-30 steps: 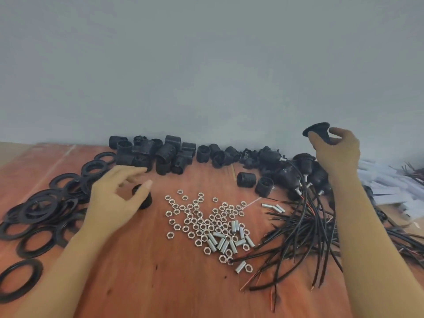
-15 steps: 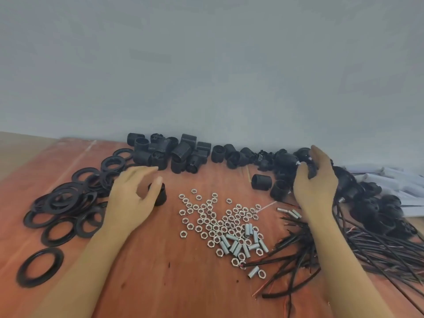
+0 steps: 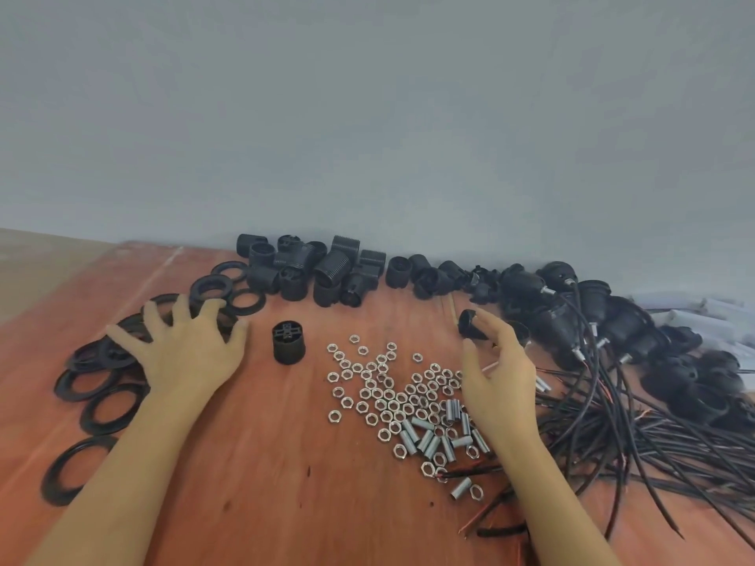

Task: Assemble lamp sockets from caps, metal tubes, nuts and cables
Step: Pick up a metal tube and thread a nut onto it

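A black socket body (image 3: 289, 343) stands upright on the wooden table (image 3: 253, 463), free of both hands. My left hand (image 3: 184, 353) lies just left of it with fingers spread over the black rings (image 3: 102, 402). My right hand (image 3: 498, 381) hovers with relaxed fingers above the silver nuts (image 3: 380, 386) and metal tubes (image 3: 429, 439). Its fingertips reach a small black cap (image 3: 470, 324); no grip on it shows. Black cables (image 3: 613, 426) fan out at the right. Finished sockets with cables (image 3: 572, 316) are piled behind them.
A heap of black socket shells (image 3: 314, 267) lines the grey wall (image 3: 367, 116) at the back. White packets (image 3: 711, 316) lie at the far right. Bare wood shows between my forearms near the front.
My left hand let go of the socket body and moved left over the rings, fingers spreading. My right hand set a wired socket on the right pile and came back toward the cap.
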Action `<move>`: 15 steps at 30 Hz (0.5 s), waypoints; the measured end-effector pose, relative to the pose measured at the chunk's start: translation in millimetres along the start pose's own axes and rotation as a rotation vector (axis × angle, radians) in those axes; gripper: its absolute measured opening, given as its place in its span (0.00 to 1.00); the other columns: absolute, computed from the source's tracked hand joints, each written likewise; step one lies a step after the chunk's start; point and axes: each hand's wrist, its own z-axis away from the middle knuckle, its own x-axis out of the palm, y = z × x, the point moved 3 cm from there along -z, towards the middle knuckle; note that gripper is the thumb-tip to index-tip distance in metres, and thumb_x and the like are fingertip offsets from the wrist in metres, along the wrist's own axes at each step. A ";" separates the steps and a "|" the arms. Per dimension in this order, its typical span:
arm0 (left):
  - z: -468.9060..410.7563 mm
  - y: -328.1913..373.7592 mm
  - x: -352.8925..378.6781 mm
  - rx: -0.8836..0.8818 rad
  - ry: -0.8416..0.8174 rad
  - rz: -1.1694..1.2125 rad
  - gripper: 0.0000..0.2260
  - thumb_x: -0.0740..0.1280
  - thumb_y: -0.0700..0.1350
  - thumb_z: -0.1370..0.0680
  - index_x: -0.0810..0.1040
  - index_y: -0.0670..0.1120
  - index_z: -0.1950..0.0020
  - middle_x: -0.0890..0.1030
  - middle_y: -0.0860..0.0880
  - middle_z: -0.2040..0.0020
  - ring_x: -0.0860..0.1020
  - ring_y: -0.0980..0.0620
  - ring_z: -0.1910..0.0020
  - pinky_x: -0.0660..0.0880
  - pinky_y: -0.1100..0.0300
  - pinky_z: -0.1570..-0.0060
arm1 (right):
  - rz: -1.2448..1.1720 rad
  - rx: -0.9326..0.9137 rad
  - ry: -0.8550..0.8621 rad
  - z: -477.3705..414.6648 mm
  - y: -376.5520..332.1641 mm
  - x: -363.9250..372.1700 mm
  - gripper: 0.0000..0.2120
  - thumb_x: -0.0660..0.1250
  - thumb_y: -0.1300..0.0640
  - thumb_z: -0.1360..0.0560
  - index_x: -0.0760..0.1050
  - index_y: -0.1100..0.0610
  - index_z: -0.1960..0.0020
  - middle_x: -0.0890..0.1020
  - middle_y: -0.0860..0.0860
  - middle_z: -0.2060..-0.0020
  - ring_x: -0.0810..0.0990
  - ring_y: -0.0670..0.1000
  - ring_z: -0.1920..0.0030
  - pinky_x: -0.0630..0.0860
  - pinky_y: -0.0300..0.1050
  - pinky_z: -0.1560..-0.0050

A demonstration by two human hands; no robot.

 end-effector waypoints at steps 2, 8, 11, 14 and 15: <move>0.2 5.7 -1.5 0.040 0.051 0.034 0.20 0.59 0.61 0.22 0.75 0.54 0.34 0.71 0.44 0.29 0.59 0.35 0.26 0.46 0.27 0.33 | 0.003 0.014 -0.010 1.6 0.0 1.3 0.20 0.64 0.56 0.21 0.69 0.46 0.31 0.75 0.38 0.39 0.79 0.58 0.45 0.77 0.58 0.41; 14.8 41.3 0.3 0.344 0.170 0.295 0.08 0.71 0.41 0.26 0.83 0.40 0.48 0.83 0.39 0.51 0.75 0.36 0.44 0.69 0.42 0.40 | 0.003 0.026 -0.024 3.3 4.7 0.3 0.20 0.64 0.57 0.21 0.69 0.47 0.30 0.75 0.38 0.39 0.77 0.51 0.42 0.76 0.50 0.41; 21.1 54.9 0.4 0.397 0.156 0.497 0.09 0.65 0.38 0.22 0.81 0.40 0.44 0.82 0.41 0.48 0.76 0.38 0.45 0.72 0.48 0.45 | 0.013 0.019 -0.025 5.8 6.9 -2.5 0.20 0.64 0.57 0.21 0.69 0.47 0.30 0.77 0.41 0.37 0.77 0.48 0.42 0.75 0.41 0.46; 21.3 52.6 -4.0 0.412 0.223 0.662 0.12 0.62 0.35 0.21 0.80 0.41 0.39 0.81 0.43 0.42 0.78 0.43 0.42 0.72 0.49 0.41 | 0.074 -0.006 -0.055 6.3 7.0 -3.8 0.19 0.64 0.56 0.22 0.71 0.48 0.31 0.77 0.43 0.38 0.77 0.52 0.47 0.76 0.54 0.43; 22.3 51.0 -6.8 0.420 0.253 0.717 0.12 0.62 0.36 0.20 0.79 0.42 0.39 0.81 0.44 0.42 0.78 0.44 0.41 0.73 0.49 0.41 | 0.100 -0.010 -0.062 6.0 7.0 -4.3 0.19 0.64 0.55 0.22 0.72 0.49 0.31 0.77 0.44 0.39 0.77 0.52 0.48 0.75 0.55 0.43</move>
